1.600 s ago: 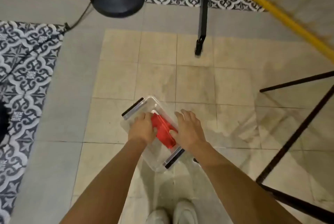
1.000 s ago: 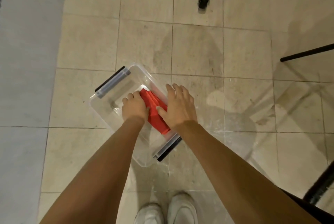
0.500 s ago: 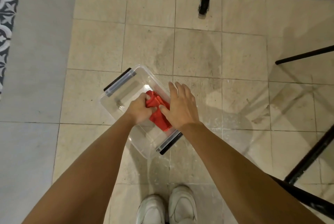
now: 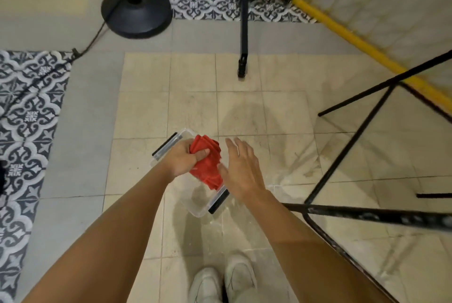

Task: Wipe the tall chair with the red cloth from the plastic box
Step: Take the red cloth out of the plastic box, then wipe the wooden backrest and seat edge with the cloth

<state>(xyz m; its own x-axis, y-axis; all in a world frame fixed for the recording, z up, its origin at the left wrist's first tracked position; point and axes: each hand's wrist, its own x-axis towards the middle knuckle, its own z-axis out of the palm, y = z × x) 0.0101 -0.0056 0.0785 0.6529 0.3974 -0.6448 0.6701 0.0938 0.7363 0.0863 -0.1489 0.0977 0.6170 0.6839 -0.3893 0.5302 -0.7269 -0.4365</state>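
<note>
The red cloth is bunched in my left hand, held just above the clear plastic box on the floor tiles. The box has black clip handles at both ends. My right hand hovers beside the cloth with its fingers spread, holding nothing; whether it touches the cloth I cannot tell. Thin black metal legs and bars of the tall chair rise at the right; its seat is out of view.
A black round fan base with a cord stands at the back left. A black tripod leg comes down at centre back. A yellow pipe runs along the right wall. My white shoes are below.
My left hand closed on the red cloth and lifted it out of the box. My right hand came off the cloth and opened. The camera tilted up, showing more of the room.
</note>
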